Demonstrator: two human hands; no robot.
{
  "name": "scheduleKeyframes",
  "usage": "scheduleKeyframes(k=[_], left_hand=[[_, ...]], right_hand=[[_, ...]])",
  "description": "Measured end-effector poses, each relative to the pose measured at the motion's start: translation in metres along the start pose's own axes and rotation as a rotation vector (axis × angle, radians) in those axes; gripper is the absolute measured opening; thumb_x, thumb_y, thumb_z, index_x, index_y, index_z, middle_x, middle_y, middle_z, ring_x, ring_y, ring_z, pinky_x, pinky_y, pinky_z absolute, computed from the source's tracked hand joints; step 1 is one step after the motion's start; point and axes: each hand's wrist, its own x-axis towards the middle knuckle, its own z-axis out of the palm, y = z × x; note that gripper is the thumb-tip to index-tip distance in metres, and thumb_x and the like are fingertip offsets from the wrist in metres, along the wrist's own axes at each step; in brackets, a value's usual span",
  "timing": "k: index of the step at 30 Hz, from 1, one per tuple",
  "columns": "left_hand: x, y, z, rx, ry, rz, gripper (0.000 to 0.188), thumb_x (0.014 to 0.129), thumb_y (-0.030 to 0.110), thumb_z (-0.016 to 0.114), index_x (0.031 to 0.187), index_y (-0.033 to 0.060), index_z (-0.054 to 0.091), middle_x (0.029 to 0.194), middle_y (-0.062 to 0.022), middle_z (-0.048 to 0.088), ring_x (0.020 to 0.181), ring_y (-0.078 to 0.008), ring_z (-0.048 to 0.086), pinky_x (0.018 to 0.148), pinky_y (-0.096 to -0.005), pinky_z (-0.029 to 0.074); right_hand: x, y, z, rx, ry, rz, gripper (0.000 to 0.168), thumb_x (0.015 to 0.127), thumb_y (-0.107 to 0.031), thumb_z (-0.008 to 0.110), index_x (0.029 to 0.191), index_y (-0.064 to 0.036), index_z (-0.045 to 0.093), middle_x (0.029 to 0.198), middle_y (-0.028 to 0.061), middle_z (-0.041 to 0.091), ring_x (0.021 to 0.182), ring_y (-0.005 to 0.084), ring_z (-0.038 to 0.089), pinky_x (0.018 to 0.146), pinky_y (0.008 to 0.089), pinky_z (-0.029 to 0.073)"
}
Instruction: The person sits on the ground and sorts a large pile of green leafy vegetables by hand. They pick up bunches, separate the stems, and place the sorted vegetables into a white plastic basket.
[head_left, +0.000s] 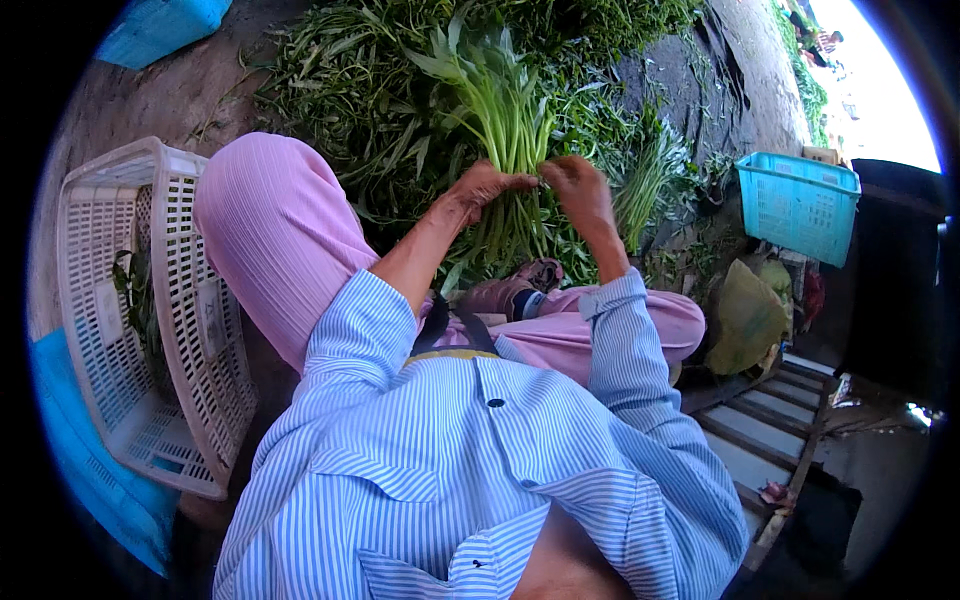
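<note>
A bunch of long-stemmed leafy greens (510, 131), which looks like water spinach, stands upright before me with its leaves pointing away. My left hand (480, 191) is closed around the stems near their lower part, the thumb lying across the front. At the bunch's right edge, the bent fingertips of my right hand (579, 187) touch the stems. Whether they pinch anything thin is too small to tell. Beneath and beyond both hands spreads a pile of loose greens (352, 135). Another bundle of greens (651, 184) lies to the right, its stems towards me.
A white plastic crate (199, 315) lies on its side at my left, some greens inside. Blue plastic crates stand at the right (799, 206) and far left (165, 30). A slatted frame (765, 427) is at the lower right. My shoe (517, 292) is just below the bunch.
</note>
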Motion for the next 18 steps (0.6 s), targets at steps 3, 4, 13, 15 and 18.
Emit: scheduleKeyframes(k=[3,4,13,15,18], left_hand=[[-0.002,-0.005,-0.002,-0.007,-0.028,-0.006,0.041,0.077,0.018,0.075,0.113,0.0064,0.060,0.102,-0.0059,0.065,0.086,-0.0186,0.065,0.076,-0.0345,0.055],[-0.002,-0.005,-0.004,-0.062,-0.039,-0.036,0.041,0.078,0.018,0.075,0.114,0.0064,0.060,0.102,-0.0061,0.065,0.086,-0.0190,0.065,0.076,-0.0347,0.055],[-0.008,-0.015,-0.004,-0.306,-0.024,-0.164,0.031,0.081,0.014,0.071,0.109,0.0030,0.062,0.100,-0.0079,0.067,0.086,-0.0195,0.066,0.077,-0.0344,0.055],[-0.006,-0.022,-0.010,-0.381,-0.044,-0.246,0.032,0.081,0.015,0.071,0.109,0.0033,0.063,0.099,-0.0078,0.067,0.086,-0.0194,0.066,0.077,-0.0339,0.055],[-0.005,-0.029,-0.012,-0.382,-0.002,-0.257,0.033,0.080,0.016,0.072,0.110,0.0041,0.063,0.098,-0.0076,0.068,0.085,-0.0191,0.066,0.076,-0.0332,0.055]], right_hand=[[0.012,0.006,0.018,-0.177,-0.009,0.006,0.031,0.085,-0.031,0.065,0.093,-0.001,0.061,0.085,0.0152,0.067,0.078,0.0309,0.064,0.069,0.0392,0.049],[0.013,0.008,0.019,-0.169,-0.011,0.027,0.030,0.085,-0.030,0.064,0.093,-0.001,0.060,0.085,0.0149,0.066,0.077,0.0306,0.064,0.068,0.0397,0.049],[-0.027,0.004,0.035,-0.074,0.067,0.083,0.022,0.085,-0.023,0.059,0.087,-0.001,0.054,0.079,0.0195,0.062,0.074,0.0387,0.060,0.065,0.0432,0.046],[-0.030,0.007,0.037,-0.132,0.050,0.022,0.022,0.085,-0.023,0.059,0.088,-0.002,0.054,0.079,0.0193,0.062,0.074,0.0386,0.061,0.065,0.0433,0.046],[-0.040,0.001,0.033,-0.187,-0.018,-0.042,0.022,0.085,-0.024,0.059,0.089,-0.003,0.056,0.078,0.0187,0.062,0.073,0.0377,0.061,0.066,0.0432,0.047]])
